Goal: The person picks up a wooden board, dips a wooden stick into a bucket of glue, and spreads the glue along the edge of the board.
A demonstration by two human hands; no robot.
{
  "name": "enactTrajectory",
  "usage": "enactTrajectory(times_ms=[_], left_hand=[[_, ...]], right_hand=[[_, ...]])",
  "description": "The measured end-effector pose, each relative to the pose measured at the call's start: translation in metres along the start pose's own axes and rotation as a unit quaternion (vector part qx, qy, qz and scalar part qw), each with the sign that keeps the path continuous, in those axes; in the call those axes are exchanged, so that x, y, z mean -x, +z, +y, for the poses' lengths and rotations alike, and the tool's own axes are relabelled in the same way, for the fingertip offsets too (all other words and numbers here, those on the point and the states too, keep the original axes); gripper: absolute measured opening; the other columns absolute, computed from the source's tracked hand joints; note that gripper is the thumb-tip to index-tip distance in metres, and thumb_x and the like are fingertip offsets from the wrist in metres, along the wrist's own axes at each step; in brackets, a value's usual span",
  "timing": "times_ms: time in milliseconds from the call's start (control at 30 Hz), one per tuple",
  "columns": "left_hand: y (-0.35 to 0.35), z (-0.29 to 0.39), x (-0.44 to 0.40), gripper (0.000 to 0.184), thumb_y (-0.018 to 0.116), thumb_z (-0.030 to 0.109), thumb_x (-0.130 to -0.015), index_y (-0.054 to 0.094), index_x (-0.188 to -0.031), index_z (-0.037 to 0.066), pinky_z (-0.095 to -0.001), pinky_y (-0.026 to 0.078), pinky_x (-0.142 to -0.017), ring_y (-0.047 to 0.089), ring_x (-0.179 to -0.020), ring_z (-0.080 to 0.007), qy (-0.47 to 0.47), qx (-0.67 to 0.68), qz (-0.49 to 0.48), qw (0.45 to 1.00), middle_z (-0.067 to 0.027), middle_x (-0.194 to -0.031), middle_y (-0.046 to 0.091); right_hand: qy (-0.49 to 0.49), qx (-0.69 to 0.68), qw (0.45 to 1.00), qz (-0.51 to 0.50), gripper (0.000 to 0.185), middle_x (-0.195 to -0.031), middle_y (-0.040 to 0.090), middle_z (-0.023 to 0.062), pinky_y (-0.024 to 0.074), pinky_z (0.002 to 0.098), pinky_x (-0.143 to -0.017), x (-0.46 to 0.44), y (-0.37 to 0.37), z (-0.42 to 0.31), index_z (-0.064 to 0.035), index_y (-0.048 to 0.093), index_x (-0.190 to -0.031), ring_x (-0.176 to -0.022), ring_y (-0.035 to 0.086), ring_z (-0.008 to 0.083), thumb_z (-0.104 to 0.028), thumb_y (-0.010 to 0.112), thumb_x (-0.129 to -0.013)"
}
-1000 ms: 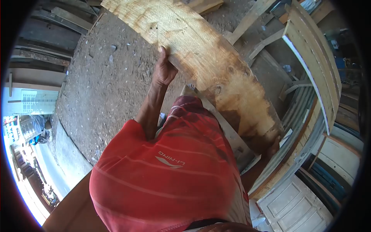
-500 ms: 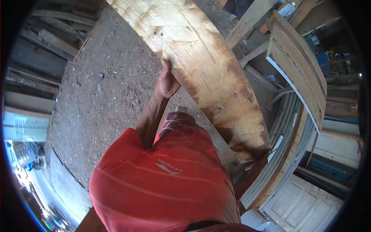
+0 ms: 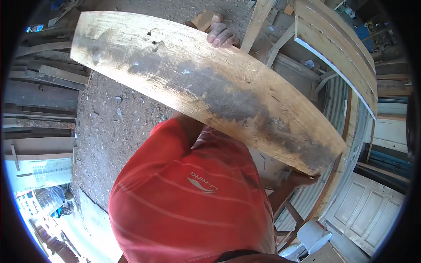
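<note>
A wide wooden plank (image 3: 258, 83) with dark stains and small holes stretches across the view in front of my red shirt. My left hand (image 3: 221, 34) reaches beneath it, its fingers curled over the far edge. At the plank's lower right end, my right hand (image 3: 301, 179) grips from below, with part of its fingers hidden by the wood. My left forearm is mostly covered by the plank.
Curved wooden panels (image 3: 337, 57) stand at the upper right beside wooden supports (image 3: 258, 22). Stacked boards (image 3: 44, 94) line the left side. A white bucket (image 3: 313, 236) and a panelled door (image 3: 366, 212) are at the lower right. The dirt floor (image 3: 103, 140) is littered with chips.
The plank has swung to lie more crosswise, and its opposite, darker-stained face appears to show. My left hand has gone from the near edge to underneath, fingers over the far edge.
</note>
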State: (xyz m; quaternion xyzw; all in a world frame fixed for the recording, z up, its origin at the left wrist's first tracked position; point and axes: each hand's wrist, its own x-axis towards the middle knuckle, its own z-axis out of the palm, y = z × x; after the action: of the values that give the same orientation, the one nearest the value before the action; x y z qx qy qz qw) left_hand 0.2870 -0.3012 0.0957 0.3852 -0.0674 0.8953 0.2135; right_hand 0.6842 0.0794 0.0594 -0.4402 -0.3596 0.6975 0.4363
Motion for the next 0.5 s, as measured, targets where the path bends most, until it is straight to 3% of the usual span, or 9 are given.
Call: enactTrajectory(times_ms=[33,133,167,267,333,433,500], left_hand=[[0.003,-0.001,0.003,0.031,0.045,0.03,-0.111,0.059,-0.124,0.007,-0.0439,0.054,-0.089,0.064,-0.104,-0.0273,0.0,-0.005,0.009,1.0,-0.0099,-0.101,0.063],[0.006,-0.004,0.007,0.032,0.046,0.031,-0.111,0.059,-0.125,0.006,-0.0446,0.054,-0.09,0.064,-0.105,-0.0278,0.003,-0.008,0.022,1.0,-0.0102,-0.102,0.063],[0.008,-0.005,0.008,0.032,0.046,0.031,-0.111,0.059,-0.125,0.006,-0.0449,0.054,-0.09,0.064,-0.105,-0.028,0.004,-0.011,0.021,1.0,-0.0104,-0.103,0.063],[0.016,-0.006,0.016,0.033,0.046,0.032,-0.11,0.059,-0.126,0.006,-0.0456,0.054,-0.091,0.064,-0.106,-0.0284,0.019,-0.015,0.021,0.999,-0.0107,-0.104,0.063],[0.017,-0.009,0.019,0.034,0.046,0.033,-0.11,0.059,-0.127,0.006,-0.0461,0.054,-0.091,0.064,-0.106,-0.0287,0.026,-0.022,0.022,0.999,-0.0109,-0.105,0.063],[0.023,-0.011,0.026,0.035,0.046,0.033,-0.11,0.059,-0.127,0.006,-0.0468,0.053,-0.092,0.063,-0.107,-0.0292,0.042,-0.03,0.028,0.998,-0.0113,-0.107,0.063],[0.024,-0.01,0.028,0.036,0.046,0.034,-0.11,0.059,-0.128,0.006,-0.0473,0.053,-0.092,0.063,-0.108,-0.0295,0.049,-0.036,0.034,0.998,-0.0115,-0.108,0.063]], right_hand=[[-0.019,-0.05,0.998,-0.02,0.074,-0.148,0.051,0.019,0.0494,0.0545,-0.112,0.002,0.001,-0.007,0.0007,0.045,-0.151,-0.135,0.053,0.0369,-0.055,0.042,-0.102],[-0.112,0.073,0.991,-0.022,0.067,-0.147,0.052,0.0189,0.0553,0.0508,-0.105,-0.022,-0.016,-0.012,0.001,0.048,-0.148,-0.133,0.055,0.0341,-0.05,0.04,-0.105],[-0.096,0.042,0.992,-0.073,0.061,-0.143,0.053,0.0194,0.0578,0.0482,-0.1,-0.024,-0.018,-0.016,0.0028,0.05,-0.144,-0.129,0.058,0.0316,-0.045,0.037,-0.109],[-0.05,-0.001,0.995,-0.086,0.064,-0.142,0.054,0.0196,0.0574,0.0486,-0.101,-0.034,-0.021,-0.019,0.0033,0.051,-0.143,-0.127,0.059,0.031,-0.049,0.041,-0.107],[-0.164,0.133,0.969,-0.127,0.068,-0.142,0.055,0.0196,0.0575,0.0489,-0.102,-0.044,-0.026,-0.006,0.0029,0.051,-0.142,-0.127,0.06,0.0319,-0.052,0.045,-0.104],[-0.33,0.302,0.881,-0.153,0.071,-0.144,0.055,0.018,0.0563,0.0514,-0.103,-0.052,-0.041,0.017,0.0005,0.053,-0.143,-0.128,0.059,0.0334,-0.057,0.049,-0.1],[-0.287,0.278,0.903,-0.157,0.072,-0.145,0.054,0.0168,0.0546,0.0536,-0.105,-0.061,-0.041,0.024,-0.0016,0.053,-0.143,-0.13,0.058,0.0341,-0.058,0.05,-0.099]])
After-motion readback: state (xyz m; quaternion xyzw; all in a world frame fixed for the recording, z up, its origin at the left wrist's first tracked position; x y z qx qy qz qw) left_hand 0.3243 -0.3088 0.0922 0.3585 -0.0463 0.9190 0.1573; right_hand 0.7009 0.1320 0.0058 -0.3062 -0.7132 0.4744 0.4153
